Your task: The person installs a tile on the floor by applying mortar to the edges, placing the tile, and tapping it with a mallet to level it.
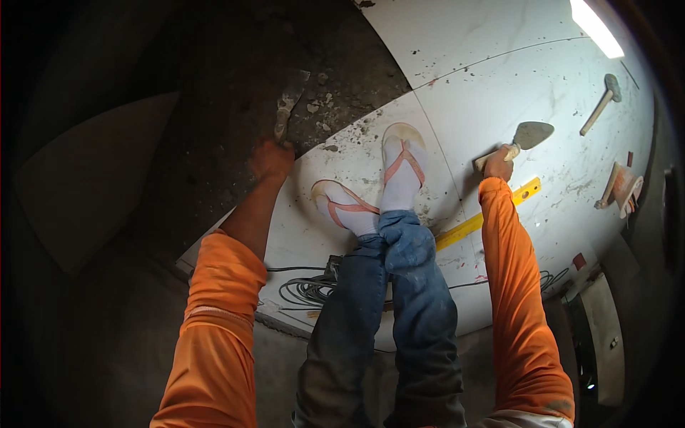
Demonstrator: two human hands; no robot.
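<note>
The left hand, left of centre, is closed on a scraper working the dark mortar bed; keeping the blade flat seems best. The right hand grips a trowel on white tile. A level, mallet and cables crowd the feet.

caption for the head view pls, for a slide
Left hand scrapes bare floor with a scraper; right hand holds a trowel on white tiles.

bare tile ahead lies open; mallet and level obstruct rightward.
</note>
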